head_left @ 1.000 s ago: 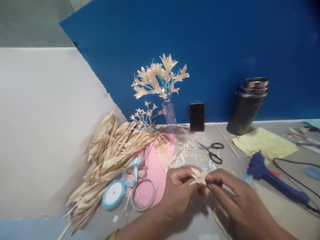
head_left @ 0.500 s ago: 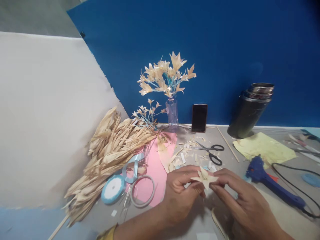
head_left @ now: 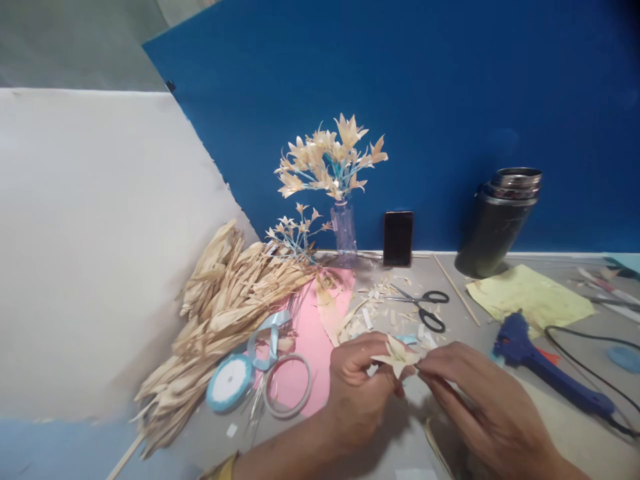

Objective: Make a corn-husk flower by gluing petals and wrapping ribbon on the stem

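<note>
A pale corn-husk flower (head_left: 398,357) with pointed petals is held low in the middle of the view. My left hand (head_left: 357,383) is closed around its base, with thumb and fingers pressed together beneath the petals. From the other side, my right hand (head_left: 480,393) pinches with thumb and forefinger at the tip of the right-hand petal. Its remaining fingers are curled. Just beyond both hands, black-handled scissors (head_left: 431,312) lie with blades apart among small husk scraps (head_left: 377,303). Right of my right hand is a blue glue gun (head_left: 545,370).
Dried corn husks (head_left: 230,300) are heaped at left, beside ribbon rolls (head_left: 230,382) and pink paper (head_left: 313,333). At the back stand a vase (head_left: 344,233) of husk flowers, a phone (head_left: 398,239) and a dark flask (head_left: 500,223). The glue gun's cord (head_left: 585,340) loops at right.
The flower has shifted slightly left and tilted in my left hand. My right fingers have drawn back a little to the petal's tip. The camera view has moved slightly.
</note>
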Available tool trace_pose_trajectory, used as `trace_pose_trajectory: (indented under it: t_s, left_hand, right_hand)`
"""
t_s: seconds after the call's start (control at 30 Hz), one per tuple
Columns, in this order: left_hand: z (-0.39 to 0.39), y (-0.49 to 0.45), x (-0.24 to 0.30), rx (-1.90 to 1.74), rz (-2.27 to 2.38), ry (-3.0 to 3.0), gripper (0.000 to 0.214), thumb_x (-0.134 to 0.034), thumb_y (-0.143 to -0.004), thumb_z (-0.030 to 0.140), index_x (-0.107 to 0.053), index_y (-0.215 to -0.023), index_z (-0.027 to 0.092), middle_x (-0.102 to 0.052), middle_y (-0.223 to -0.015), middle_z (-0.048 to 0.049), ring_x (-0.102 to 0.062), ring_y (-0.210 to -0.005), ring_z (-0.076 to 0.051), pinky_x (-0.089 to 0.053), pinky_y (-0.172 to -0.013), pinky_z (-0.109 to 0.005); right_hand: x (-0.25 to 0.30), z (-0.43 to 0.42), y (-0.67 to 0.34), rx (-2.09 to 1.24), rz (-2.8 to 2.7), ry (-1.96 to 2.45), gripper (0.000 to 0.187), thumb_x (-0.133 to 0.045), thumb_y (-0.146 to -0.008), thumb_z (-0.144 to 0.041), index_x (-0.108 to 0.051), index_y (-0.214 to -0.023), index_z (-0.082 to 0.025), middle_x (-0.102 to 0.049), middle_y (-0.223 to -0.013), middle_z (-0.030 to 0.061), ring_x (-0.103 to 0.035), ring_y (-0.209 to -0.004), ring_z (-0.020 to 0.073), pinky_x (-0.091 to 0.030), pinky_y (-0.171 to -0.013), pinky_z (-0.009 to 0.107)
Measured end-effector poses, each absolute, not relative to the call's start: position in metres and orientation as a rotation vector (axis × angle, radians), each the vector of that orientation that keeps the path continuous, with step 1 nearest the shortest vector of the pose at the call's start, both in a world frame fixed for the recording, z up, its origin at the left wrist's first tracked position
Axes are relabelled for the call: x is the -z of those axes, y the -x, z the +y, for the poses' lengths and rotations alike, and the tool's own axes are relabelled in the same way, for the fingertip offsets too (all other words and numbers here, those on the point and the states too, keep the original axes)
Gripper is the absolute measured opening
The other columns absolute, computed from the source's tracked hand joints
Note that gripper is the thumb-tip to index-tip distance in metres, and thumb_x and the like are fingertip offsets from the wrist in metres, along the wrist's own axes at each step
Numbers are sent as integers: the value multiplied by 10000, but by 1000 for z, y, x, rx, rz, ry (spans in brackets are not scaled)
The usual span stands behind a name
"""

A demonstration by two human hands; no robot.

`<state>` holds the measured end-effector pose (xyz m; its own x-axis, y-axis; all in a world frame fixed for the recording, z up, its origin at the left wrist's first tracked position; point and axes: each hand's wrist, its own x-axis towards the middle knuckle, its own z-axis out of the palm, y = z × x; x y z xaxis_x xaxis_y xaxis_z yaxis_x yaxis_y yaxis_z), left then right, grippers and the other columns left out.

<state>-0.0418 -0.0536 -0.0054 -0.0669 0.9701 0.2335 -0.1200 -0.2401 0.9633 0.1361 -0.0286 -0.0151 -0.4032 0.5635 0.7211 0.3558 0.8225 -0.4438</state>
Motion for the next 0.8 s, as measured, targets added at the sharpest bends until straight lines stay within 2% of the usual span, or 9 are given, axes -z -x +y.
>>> trace_pose_trajectory:
  t_s: [0.13,0.37,0.57,0.8]
  left_hand:
    - [-53,40,3,-1477,999,-1182,101,-779,-772,248,-792,-717,165,-724,-800,-74,-548,-466,-88,-481,-422,-218]
    - [-52,43,-2,-1457,989,-1161,199,-801,-770,337,-785,-702,151,-751,-841,-102,-572,-417,-81,-463,-402,-207]
    - [-52,44,-6,-1470,1037,-1277,77,-759,-780,204,-816,-730,188,-766,-813,-92,-572,-464,-103,-510,-446,-231]
    - [-51,47,-2,-1430,1009,-1331,159,-706,-784,133,-839,-780,220,-774,-822,-84,-592,-514,-116,-515,-480,-231]
  right_hand:
    - [17,-28,-138,-284,-2060,653,227,-528,-947,-97,-697,-1033,-223,-722,-852,45,-678,-773,161,-547,-675,253]
    - [21,-28,-141,-241,-2054,660,326,-512,-926,-78,-712,-1128,-238,-658,-784,35,-625,-676,140,-514,-577,218]
    - [20,-27,-144,-235,-2060,684,408,-513,-899,-77,-715,-1182,-290,-671,-794,27,-629,-671,144,-503,-579,224]
    - [15,-30,-141,-205,-2026,712,375,-541,-883,-87,-760,-1112,-286,-677,-751,21,-641,-645,135,-504,-558,210]
